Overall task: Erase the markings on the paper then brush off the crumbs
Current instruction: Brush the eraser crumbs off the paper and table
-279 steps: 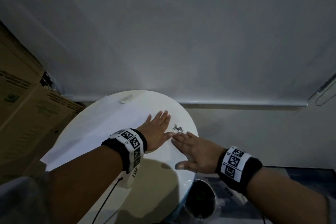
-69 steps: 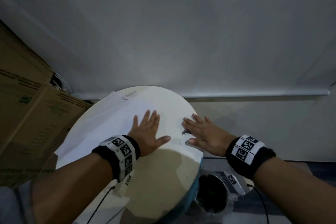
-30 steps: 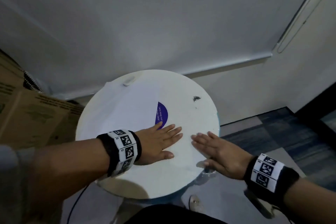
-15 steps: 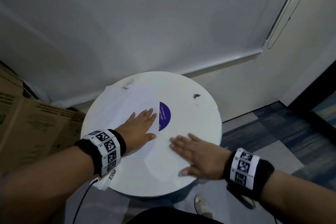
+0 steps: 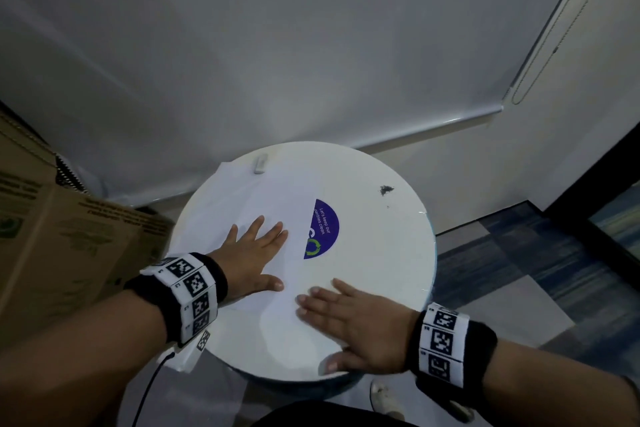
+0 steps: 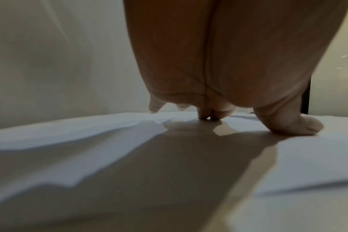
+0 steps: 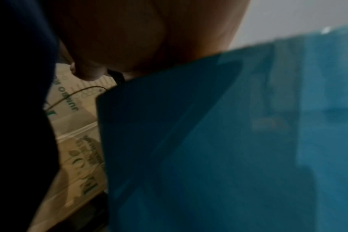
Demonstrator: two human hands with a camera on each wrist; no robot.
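A white paper sheet covers the left part of the round white table and hangs over its near-left edge. My left hand lies flat on the sheet with its fingers spread. In the left wrist view the left hand touches the paper with its fingertips and thumb. My right hand lies flat and empty near the table's front edge, at the sheet's right border. A small dark pile of crumbs sits at the far right. A white eraser lies at the far edge.
The paper half covers a purple round sticker. Cardboard boxes stand close on the left. A black cable hangs below my left wrist. In the right wrist view my right hand shows above the table's teal side.
My right hand has left the crumb pile at the table's right edge and now lies near the front edge. In the last half second it slid slightly left. My left hand stays on the paper.
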